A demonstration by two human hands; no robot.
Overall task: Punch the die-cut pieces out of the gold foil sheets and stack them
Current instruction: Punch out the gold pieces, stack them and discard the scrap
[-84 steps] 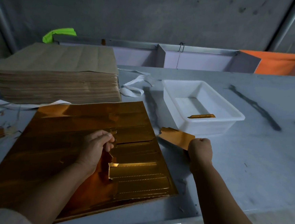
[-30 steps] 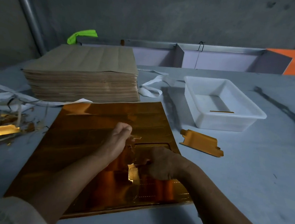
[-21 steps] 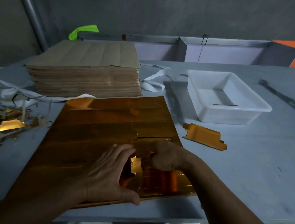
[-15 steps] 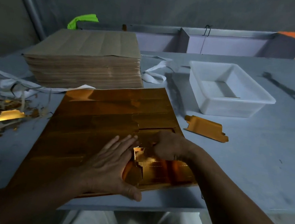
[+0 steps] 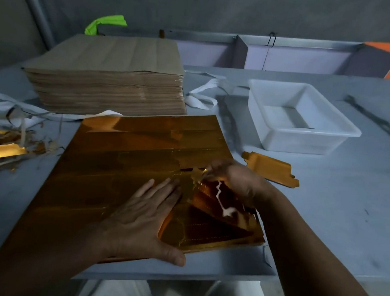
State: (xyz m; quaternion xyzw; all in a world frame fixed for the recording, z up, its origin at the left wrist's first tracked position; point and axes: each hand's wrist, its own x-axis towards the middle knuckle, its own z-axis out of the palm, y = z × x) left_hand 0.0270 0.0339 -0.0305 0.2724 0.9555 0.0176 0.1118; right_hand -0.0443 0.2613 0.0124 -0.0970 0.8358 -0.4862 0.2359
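left hand [image 5: 142, 216]: flat, fingers straight, pressing the sheet [image 5: 130, 156] | right hand [image 5: 238, 181]: fingers curled, pinching a piece [image 5: 208, 200] tilted up off the sheet, just right of the left fingertips | loose piece [image 5: 269, 169]: on the table [image 5: 336, 205], just beyond the right hand | tray [image 5: 301, 142]: farther beyond it | stack [image 5: 107, 87]: beyond the left hand
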